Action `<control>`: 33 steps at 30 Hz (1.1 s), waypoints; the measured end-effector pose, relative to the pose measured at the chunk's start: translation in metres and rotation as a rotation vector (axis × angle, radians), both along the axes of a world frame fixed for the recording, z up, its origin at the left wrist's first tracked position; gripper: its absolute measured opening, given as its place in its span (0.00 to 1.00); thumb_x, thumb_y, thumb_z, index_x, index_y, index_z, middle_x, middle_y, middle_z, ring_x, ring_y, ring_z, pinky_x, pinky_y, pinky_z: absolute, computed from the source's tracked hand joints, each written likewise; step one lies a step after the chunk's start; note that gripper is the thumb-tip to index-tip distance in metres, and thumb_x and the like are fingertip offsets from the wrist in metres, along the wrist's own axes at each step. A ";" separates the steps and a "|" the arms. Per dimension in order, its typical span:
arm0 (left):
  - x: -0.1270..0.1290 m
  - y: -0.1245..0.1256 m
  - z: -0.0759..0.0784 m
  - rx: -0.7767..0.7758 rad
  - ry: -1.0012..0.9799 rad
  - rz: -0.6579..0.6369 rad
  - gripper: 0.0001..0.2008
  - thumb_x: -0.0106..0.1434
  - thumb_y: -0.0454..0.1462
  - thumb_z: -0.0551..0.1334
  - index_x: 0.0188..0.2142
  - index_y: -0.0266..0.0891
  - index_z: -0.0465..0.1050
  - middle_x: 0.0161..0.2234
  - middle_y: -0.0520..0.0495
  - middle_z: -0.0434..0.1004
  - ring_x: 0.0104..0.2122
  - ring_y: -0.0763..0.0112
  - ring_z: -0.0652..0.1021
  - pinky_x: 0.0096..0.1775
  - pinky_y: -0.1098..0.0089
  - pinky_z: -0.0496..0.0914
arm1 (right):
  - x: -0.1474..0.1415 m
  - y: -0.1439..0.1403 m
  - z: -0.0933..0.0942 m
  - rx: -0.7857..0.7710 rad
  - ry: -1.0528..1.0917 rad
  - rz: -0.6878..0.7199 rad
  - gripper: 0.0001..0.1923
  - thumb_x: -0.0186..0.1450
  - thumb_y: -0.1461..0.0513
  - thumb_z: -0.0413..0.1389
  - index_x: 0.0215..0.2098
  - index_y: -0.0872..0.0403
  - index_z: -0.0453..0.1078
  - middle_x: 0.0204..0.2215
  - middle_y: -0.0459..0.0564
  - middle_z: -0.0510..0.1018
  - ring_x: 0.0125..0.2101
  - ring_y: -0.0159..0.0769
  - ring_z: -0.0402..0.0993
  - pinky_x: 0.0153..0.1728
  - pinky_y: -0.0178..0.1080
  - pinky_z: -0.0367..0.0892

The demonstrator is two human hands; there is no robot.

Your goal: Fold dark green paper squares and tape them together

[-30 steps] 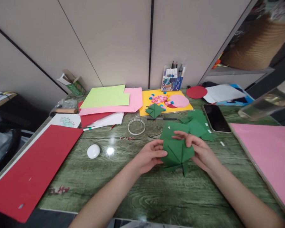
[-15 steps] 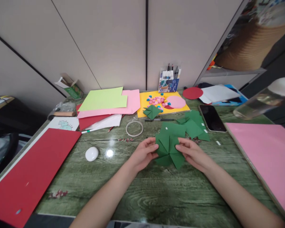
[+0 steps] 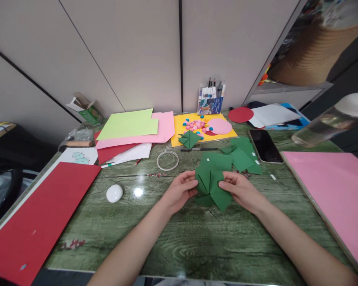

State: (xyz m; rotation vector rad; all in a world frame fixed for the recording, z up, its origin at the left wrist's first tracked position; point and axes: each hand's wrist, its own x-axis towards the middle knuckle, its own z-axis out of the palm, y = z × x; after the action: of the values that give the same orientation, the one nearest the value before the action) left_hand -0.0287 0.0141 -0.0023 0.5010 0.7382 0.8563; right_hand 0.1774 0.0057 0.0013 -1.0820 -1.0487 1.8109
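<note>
A folded piece of green paper [image 3: 212, 190], creased into flaps, is held between my two hands above the table. My left hand [image 3: 181, 191] pinches its left edge with thumb and fingers. On the opposite edge, my right hand [image 3: 241, 190] grips it, the thumb lying on the front. Fingertips behind the paper are partly hidden. Just beyond lie more green paper pieces [image 3: 244, 157], some with small white strips on them. A smaller folded green paper [image 3: 189, 139] rests on the yellow sheet [image 3: 179, 119].
A white round object [image 3: 114, 193] and a roll of tape [image 3: 167, 161] lie left of my hands. A phone [image 3: 265, 145] and pink sheets [image 3: 331, 186] are at the right. Red card [image 3: 47, 214] covers the left side. A marker box [image 3: 210, 101] stands at the back.
The flaps of the folded green paper have shifted slightly, the right one now lying flatter under my right thumb. Both hands keep their hold. The view has moved a little.
</note>
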 end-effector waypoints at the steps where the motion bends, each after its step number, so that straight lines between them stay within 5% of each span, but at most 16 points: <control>1: 0.000 0.000 0.000 -0.001 -0.002 0.001 0.15 0.48 0.33 0.69 0.38 0.38 0.72 0.34 0.49 0.74 0.32 0.74 0.75 0.37 0.71 0.68 | 0.000 0.000 0.000 0.001 -0.009 -0.003 0.10 0.54 0.57 0.62 0.30 0.54 0.71 0.25 0.45 0.75 0.26 0.29 0.69 0.29 0.32 0.65; 10: 0.000 -0.003 0.010 -0.020 0.029 -0.017 0.17 0.46 0.34 0.70 0.37 0.39 0.71 0.34 0.50 0.73 0.31 0.74 0.74 0.34 0.71 0.68 | 0.001 -0.001 -0.003 -0.013 -0.050 -0.045 0.11 0.53 0.56 0.63 0.28 0.54 0.69 0.24 0.43 0.73 0.25 0.28 0.68 0.26 0.31 0.64; 16: 0.002 -0.007 0.018 0.042 0.088 -0.140 0.21 0.45 0.33 0.71 0.40 0.38 0.71 0.37 0.47 0.74 0.34 0.71 0.74 0.35 0.71 0.68 | -0.006 -0.003 0.001 -0.089 0.003 -0.061 0.11 0.53 0.57 0.63 0.30 0.53 0.70 0.25 0.43 0.74 0.27 0.28 0.69 0.29 0.30 0.65; 23: 0.003 -0.007 0.017 0.065 0.104 -0.047 0.18 0.45 0.34 0.71 0.37 0.36 0.72 0.34 0.48 0.74 0.31 0.74 0.74 0.32 0.74 0.67 | -0.008 -0.006 0.005 -0.059 0.036 0.016 0.19 0.53 0.60 0.63 0.43 0.49 0.70 0.39 0.46 0.76 0.39 0.33 0.72 0.41 0.35 0.66; 33: 0.007 -0.009 0.016 0.121 0.143 -0.073 0.17 0.45 0.35 0.71 0.36 0.36 0.72 0.35 0.48 0.74 0.32 0.72 0.74 0.35 0.71 0.67 | -0.008 -0.002 0.000 0.032 -0.043 0.053 0.22 0.48 0.59 0.66 0.41 0.51 0.70 0.38 0.48 0.77 0.40 0.38 0.72 0.42 0.40 0.66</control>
State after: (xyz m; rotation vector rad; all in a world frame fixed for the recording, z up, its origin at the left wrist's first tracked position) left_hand -0.0219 0.0054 0.0136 0.6984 0.7969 0.8058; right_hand 0.1693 0.0038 0.0012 -1.0883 -1.1379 1.8137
